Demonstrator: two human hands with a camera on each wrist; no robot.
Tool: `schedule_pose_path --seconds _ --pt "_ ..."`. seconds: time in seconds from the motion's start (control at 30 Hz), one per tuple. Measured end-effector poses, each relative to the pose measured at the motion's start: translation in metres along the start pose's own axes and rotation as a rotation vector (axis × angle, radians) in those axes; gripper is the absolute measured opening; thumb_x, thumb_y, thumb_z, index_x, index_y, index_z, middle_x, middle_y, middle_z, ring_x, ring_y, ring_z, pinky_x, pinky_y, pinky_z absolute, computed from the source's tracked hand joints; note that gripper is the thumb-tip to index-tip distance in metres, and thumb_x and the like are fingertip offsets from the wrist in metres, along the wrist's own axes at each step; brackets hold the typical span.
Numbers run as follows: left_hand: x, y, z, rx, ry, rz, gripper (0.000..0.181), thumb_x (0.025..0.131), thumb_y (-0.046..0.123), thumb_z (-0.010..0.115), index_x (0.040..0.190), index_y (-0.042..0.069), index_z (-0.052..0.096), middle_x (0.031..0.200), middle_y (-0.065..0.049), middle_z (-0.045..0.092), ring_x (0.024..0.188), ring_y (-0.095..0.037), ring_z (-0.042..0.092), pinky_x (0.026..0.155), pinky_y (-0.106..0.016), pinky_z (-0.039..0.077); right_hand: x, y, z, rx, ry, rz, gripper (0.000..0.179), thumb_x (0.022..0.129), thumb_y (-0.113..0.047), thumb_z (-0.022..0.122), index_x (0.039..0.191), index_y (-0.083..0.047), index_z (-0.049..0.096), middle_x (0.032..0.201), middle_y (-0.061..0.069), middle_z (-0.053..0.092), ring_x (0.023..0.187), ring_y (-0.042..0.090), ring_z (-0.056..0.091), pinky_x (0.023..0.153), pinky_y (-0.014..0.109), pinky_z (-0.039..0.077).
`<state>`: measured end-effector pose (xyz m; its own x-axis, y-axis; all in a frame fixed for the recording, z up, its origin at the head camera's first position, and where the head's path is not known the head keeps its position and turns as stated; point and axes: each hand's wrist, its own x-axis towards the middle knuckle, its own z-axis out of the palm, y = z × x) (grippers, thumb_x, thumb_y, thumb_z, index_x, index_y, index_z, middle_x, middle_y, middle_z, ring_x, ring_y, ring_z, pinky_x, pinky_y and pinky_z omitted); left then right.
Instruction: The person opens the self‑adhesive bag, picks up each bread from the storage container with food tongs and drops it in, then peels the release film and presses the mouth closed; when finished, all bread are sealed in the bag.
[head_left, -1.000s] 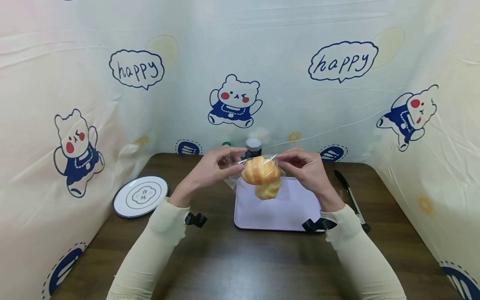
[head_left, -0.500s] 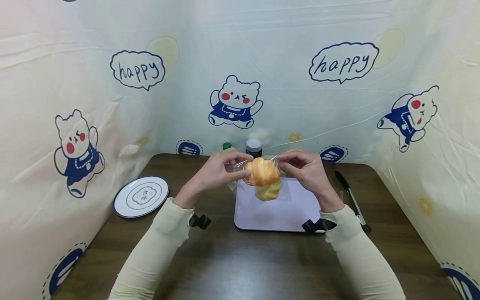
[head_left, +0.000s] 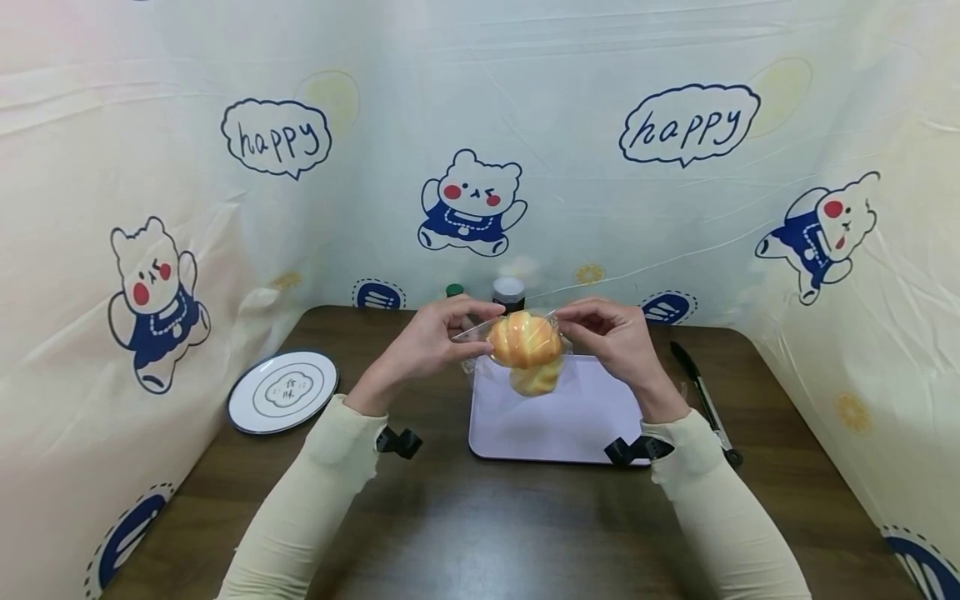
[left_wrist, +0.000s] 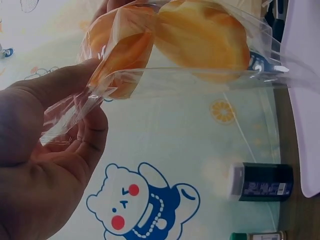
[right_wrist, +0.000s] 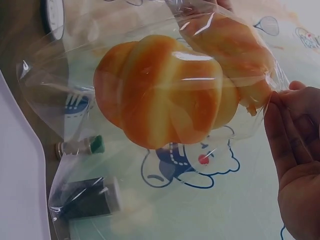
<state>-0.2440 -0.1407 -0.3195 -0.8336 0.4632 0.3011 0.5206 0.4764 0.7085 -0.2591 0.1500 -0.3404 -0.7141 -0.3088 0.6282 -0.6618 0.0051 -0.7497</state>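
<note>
A clear plastic bag (right_wrist: 45,105) with two golden bread rolls in it hangs between my hands, over the back of the lilac tray (head_left: 555,425). The upper bread roll (head_left: 525,340) is ridged and browned on top; the paler lower bread roll (head_left: 537,379) shows beneath it. My left hand (head_left: 431,337) grips the bag's left side, its thumb against the upper roll in the left wrist view. On the other side, my right hand (head_left: 611,333) pinches the bag's edge between thumb and fingers.
A white plate (head_left: 283,392) with a dark rim lies on the left. Black-handled tongs (head_left: 705,400) lie right of the tray. Behind the bag stand a dark jar (left_wrist: 265,181) with a grey lid and a small green-capped bottle (right_wrist: 80,146). A printed curtain surrounds the table.
My left hand has moved a little to the right, its thumb now at the upper roll. The green cap behind it has come into view. My right hand has stayed nearly still.
</note>
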Motion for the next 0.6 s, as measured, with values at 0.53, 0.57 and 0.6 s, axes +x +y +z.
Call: schedule_pose_path --seconds 0.53,0.57,0.6 --pt "-0.009 -0.013 -0.010 -0.053 0.033 -0.167 0.030 0.089 0.033 0.076 0.116 0.022 0.070 0.099 -0.001 0.069 0.086 -0.023 0.063 0.068 -0.032 0.057 0.000 0.005 -0.009 0.024 0.045 -0.023 0.018 0.086 0.010 0.070 0.104 0.013 0.069 0.099 -0.009 0.075 0.082 0.007 0.069 0.069 0.018 0.057" --pt "-0.010 -0.014 -0.010 -0.058 0.037 -0.167 0.026 0.089 0.032 0.076 0.113 0.022 0.071 0.098 -0.001 0.069 0.085 -0.023 0.063 0.068 -0.032 0.057 0.000 0.006 -0.010 0.027 0.045 -0.025 0.018 0.086 0.010 0.069 0.104 0.014 0.069 0.099 -0.009 0.075 0.082 0.007 0.069 0.069 0.017 0.057" --pt "-0.010 -0.015 -0.011 -0.062 0.039 -0.166 0.023 0.089 0.031 0.076 0.110 0.022 0.072 0.098 -0.001 0.068 0.084 -0.024 0.062 0.068 -0.031 0.056 -0.001 0.006 -0.010 0.026 0.045 -0.024 0.019 0.086 0.010 0.069 0.104 0.013 0.069 0.100 -0.009 0.075 0.082 0.006 0.068 0.069 0.017 0.057"
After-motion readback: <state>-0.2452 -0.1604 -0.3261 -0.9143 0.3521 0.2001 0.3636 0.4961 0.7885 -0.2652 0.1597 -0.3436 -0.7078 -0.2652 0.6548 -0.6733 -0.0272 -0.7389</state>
